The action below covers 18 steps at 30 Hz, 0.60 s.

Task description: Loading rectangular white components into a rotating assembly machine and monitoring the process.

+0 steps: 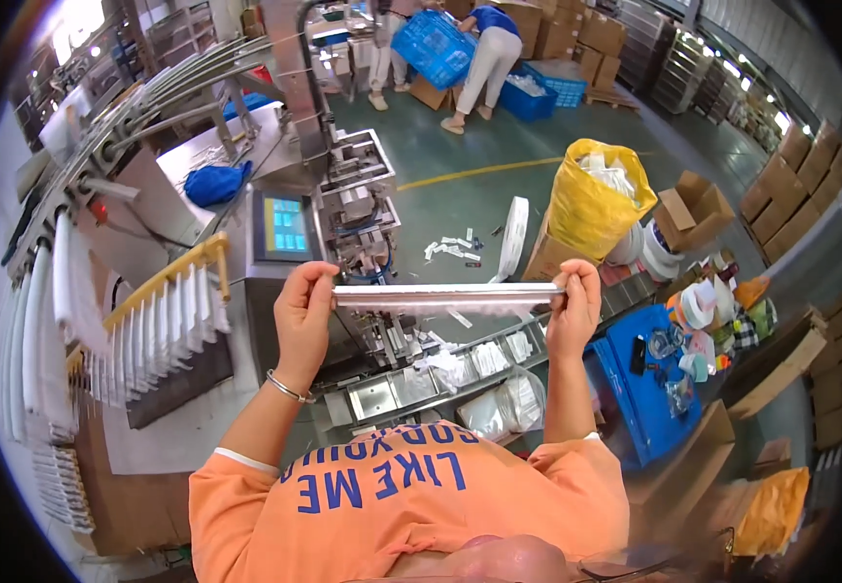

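Observation:
Between my two raised hands stretches a long, thin white strip (450, 294), level, with a silvery edge and a blurred translucent fringe along its lower side. My left hand (304, 296) pinches its left end between thumb and fingers. At the other end, my right hand (573, 296) holds it the same way. I cannot tell whether the strip is stiff or pulled taut. Below it runs a metal conveyor (411, 382) with trays of small white packets. Just past my left hand stands a machine with a lit touch screen (287, 226).
Rods with white rolls (42, 330) and a yellow rack of white strips (164, 301) stand left. A yellow sack (596, 209) and a blue table (639, 389) with odds and ends are right. White pieces (452, 249) litter the floor. Two people handle a blue crate (434, 49) far off.

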Motion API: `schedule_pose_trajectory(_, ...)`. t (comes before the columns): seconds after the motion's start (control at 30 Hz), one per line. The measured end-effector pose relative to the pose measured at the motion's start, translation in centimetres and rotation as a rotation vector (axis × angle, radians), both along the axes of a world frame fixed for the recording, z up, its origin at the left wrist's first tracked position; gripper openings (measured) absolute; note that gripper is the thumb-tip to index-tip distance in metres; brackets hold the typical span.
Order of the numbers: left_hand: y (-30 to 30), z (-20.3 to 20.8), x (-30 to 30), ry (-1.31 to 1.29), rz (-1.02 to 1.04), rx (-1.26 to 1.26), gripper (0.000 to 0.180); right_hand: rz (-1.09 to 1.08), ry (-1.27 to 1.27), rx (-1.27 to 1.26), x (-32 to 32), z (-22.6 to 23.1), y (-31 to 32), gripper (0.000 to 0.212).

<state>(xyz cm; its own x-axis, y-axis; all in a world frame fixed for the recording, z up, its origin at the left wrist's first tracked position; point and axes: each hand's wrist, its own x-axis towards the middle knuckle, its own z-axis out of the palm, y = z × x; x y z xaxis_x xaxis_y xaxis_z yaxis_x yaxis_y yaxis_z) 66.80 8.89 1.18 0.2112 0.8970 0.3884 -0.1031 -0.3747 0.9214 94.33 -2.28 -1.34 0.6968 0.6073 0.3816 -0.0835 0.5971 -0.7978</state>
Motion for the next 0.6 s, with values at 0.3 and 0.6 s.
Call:
schedule_pose_trajectory(0.3, -6.1, 1.8, -13.7, 0.089, -0.165, -0.014, 0.01, -0.175, 0.031, -0.012, -13.8, -1.1, -7.6, 0.012)
schedule_pose_trajectory(0.6, -3.9, 3.9, -17.4, -0.108, -0.444, -0.037, 0.007, 0.065, 0.027, 0.049, -19.0, 1.8, -13.3, 0.012)
